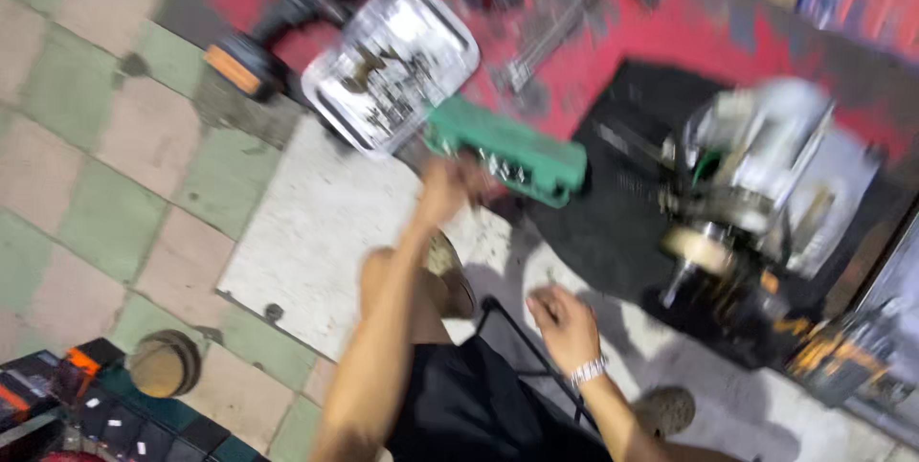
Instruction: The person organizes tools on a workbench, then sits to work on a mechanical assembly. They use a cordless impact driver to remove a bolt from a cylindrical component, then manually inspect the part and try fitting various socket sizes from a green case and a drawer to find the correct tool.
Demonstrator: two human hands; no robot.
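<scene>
The picture is motion-blurred. My left hand (448,186) reaches forward to the near edge of a green socket case (512,154) lying open on the floor; blur hides whether its fingers hold anything. My right hand (563,320), with a silvery band on the wrist, hovers low over the pale floor slab (316,232) with its fingers loosely curled and nothing seen in it. A clear plastic tray (392,65) of small metal parts lies just behind the green case.
A metal engine-like assembly (756,175) sits on a black mat (613,213) at right. A cordless drill (278,22) and wrenches (546,41) lie at the back. A dark toolbox (57,400) and a round disc (163,363) are at bottom left. My foot (450,275) rests on the slab.
</scene>
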